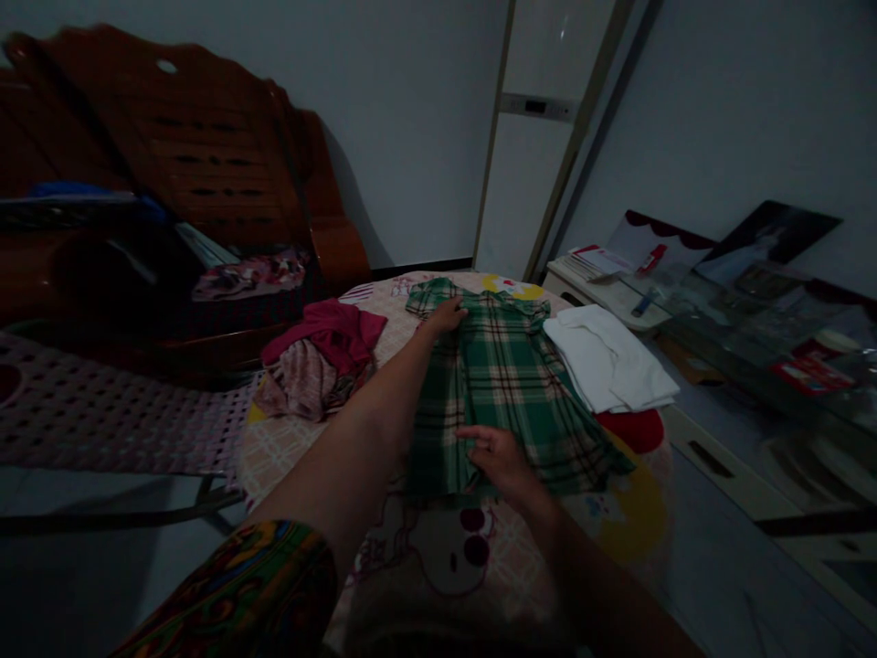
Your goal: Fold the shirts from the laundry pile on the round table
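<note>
A green plaid shirt (pixel 511 375) with black and cream lines lies spread over a round table, its collar end away from me. My left hand (pixel 449 315) reaches to the upper part of the shirt, its fingers closed on the cloth near the collar. Lower down, my right hand (pixel 497 452) is at the front edge near the hem. Its index finger points left while the other fingers curl in on the fabric. A folded white garment (pixel 609 358) lies right of the shirt. To the left is a crumpled heap of magenta cloth (pixel 335 329) and patterned cloth (pixel 301 379).
A patterned cloth (pixel 438 548) covers the round table. A woven chair (pixel 130 402) stands at the left, before a carved wooden sofa (pixel 212 164). At the right is a glass-topped cabinet (pixel 726 338) with papers and small items. A tall white appliance (pixel 527 174) stands behind.
</note>
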`<state>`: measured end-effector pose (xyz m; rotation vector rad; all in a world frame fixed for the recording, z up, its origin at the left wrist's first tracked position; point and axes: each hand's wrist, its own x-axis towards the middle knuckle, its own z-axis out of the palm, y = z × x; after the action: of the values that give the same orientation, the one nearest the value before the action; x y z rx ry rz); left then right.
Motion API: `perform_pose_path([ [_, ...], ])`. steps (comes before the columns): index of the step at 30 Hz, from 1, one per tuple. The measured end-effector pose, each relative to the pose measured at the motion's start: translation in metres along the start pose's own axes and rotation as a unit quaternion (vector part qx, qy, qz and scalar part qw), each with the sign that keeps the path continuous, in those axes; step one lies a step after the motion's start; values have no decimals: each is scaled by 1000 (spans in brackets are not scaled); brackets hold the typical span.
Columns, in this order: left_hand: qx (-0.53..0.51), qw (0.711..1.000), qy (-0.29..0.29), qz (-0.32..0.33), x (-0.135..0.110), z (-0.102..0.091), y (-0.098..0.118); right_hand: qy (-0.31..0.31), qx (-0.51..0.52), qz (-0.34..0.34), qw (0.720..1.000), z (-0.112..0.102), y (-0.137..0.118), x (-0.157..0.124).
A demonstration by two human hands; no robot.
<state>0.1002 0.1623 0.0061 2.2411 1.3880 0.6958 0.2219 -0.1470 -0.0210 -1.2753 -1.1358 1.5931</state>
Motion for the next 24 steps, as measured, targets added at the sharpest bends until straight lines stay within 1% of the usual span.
perform_pose_path([
  [2, 17, 1000, -15, 8, 1, -3, 0, 14, -7, 10, 1000, -1, 2, 1],
  [4, 44, 997, -57, 28, -3, -5, 1, 30, -44, 19, 998, -3, 3, 2],
  [6, 75, 991, -98, 61, -12, -5, 2, 30, -95, 30, 995, -6, 3, 2],
  [7, 90, 987, -106, 75, -19, -4, 3, 29, -126, 26, 991, -7, 2, 1],
  [8, 103, 986, -102, 83, -26, -3, 5, 34, -161, 7, 986, -9, 0, 0],
  [9, 115, 986, -88, 85, -34, -2, 6, 48, -200, -25, 978, -10, -2, -2],
  [11, 135, 987, -49, 76, -51, 3, 8, 81, -283, -104, 950, -12, -7, -5],
  [13, 152, 986, -31, 64, -69, 8, 9, 84, -360, -146, 918, -13, -10, -9],
  [16, 179, 980, -57, 62, -90, 16, 5, 44, -454, -136, 879, -13, -10, -13],
  [18, 204, 974, -73, 70, -99, 19, 3, 39, -489, -128, 862, -13, -8, -13],
  [20, 223, 969, -78, 68, -103, 21, 4, 41, -495, -125, 859, -12, -5, -13],
  [22, 226, 969, -78, 54, -104, 22, 9, 38, -477, -130, 869, -13, -6, -11],
  [24, 216, 972, -70, 57, -105, 24, 18, 45, -445, -136, 884, -16, -9, -9],
])
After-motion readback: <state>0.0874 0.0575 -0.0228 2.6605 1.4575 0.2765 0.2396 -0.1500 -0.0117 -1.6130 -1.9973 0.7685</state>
